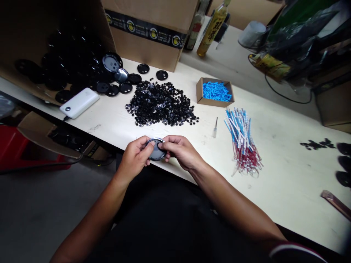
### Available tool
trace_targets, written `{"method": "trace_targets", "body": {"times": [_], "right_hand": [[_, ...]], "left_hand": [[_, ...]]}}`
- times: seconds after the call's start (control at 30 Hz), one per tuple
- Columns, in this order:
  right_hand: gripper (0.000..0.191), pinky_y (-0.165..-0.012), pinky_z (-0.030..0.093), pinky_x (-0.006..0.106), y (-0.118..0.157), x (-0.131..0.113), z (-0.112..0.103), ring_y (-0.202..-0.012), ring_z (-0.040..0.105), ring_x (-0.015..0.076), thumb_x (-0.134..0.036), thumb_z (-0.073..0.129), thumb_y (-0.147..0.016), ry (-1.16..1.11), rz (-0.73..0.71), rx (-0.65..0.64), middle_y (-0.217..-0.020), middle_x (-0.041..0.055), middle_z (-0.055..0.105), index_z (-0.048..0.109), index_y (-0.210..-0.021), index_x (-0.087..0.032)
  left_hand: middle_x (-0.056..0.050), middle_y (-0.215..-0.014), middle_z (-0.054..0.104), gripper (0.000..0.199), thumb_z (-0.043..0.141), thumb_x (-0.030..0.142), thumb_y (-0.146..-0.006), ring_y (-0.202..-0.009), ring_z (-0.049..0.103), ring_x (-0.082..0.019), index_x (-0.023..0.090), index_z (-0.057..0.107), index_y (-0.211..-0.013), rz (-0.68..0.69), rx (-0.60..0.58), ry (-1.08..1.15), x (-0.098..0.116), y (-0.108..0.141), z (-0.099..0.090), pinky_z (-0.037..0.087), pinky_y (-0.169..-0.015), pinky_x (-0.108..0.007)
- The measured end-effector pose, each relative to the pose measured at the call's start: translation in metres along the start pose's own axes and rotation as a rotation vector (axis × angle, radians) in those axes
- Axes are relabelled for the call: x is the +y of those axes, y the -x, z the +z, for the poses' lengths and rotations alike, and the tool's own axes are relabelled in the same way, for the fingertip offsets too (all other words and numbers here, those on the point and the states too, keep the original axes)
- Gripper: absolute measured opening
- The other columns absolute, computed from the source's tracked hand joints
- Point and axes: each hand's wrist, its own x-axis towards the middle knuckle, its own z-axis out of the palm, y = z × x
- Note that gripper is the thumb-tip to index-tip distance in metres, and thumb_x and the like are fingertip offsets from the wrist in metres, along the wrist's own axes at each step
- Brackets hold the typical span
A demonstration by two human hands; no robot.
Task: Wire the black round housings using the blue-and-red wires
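- Watching remotely, I see the left hand (134, 157) and right hand (182, 150) both grasping a round black disc (157, 151), held just over the near edge of the workbench (274, 175).
- Fingers cover much of the disc's face. A silvery rim (156, 139) shows at 12 o'clock, but I can't make out what lies under the thumbs.
- At 12 o'clock from the hands: a heap of small black discs (160, 104), flecked with shiny bits.
- At 1 o'clock: a cardboard tray (199, 91) of blue plastic pieces (216, 91); nearer, a small needle-like pin (215, 128).
- At 2 o'clock: a bundle of blue, white and red wires (242, 140).
- At 10 o'clock: a white power bank (79, 103).
- At 11 o'clock: larger black round parts (63, 69), heaped in shadow inside a carton (16, 36), too dim to count.
- At 3 o'clock: dark shapes (344, 164), cut off by the frame edge and hard to identify.
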Motion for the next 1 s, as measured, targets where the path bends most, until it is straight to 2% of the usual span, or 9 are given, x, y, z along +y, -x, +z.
{"method": "trace_targets", "body": {"times": [0.47, 0.73, 1.0], "right_hand": [[0.034, -0.051, 0.049, 0.023, 0.004, -0.001, -0.002, -0.049, 0.052, 0.0092, -0.043, 0.092, -0.071, -0.024, -0.035, 0.003, -0.061, -0.0026, 0.062, 0.071, -0.072, -0.016], [0.042, -0.046, 0.046, 0.022, -0.002, 0.005, 0.001, -0.047, 0.053, 0.0087, -0.049, 0.096, -0.067, -0.013, -0.103, 0.020, -0.061, -0.0025, 0.063, 0.070, -0.071, -0.015], [0.037, -0.052, 0.051, 0.025, 0.001, 0.003, -0.007, -0.051, 0.052, 0.0105, -0.047, 0.093, -0.073, -0.014, -0.085, -0.032, -0.062, -0.0025, 0.061, 0.074, -0.079, -0.016]], "left_hand": [[0.005, -0.064, 0.059, 0.026, 0.065, 0.041, -0.102, -0.045, 0.055, -0.008, 0.019, 0.066, -0.088, 0.032, 0.011, -0.046, 0.011, 0.003, 0.003, 0.043, -0.042, -0.019], [0.005, -0.064, 0.059, 0.025, 0.064, 0.039, -0.102, -0.045, 0.054, -0.008, 0.019, 0.066, -0.088, 0.038, 0.024, -0.055, 0.007, 0.002, 0.002, 0.043, -0.041, -0.017], [0.005, -0.063, 0.060, 0.026, 0.064, 0.042, -0.103, -0.044, 0.055, -0.008, 0.019, 0.066, -0.090, 0.030, 0.011, -0.011, 0.005, -0.001, -0.002, 0.044, -0.041, -0.017]]}}
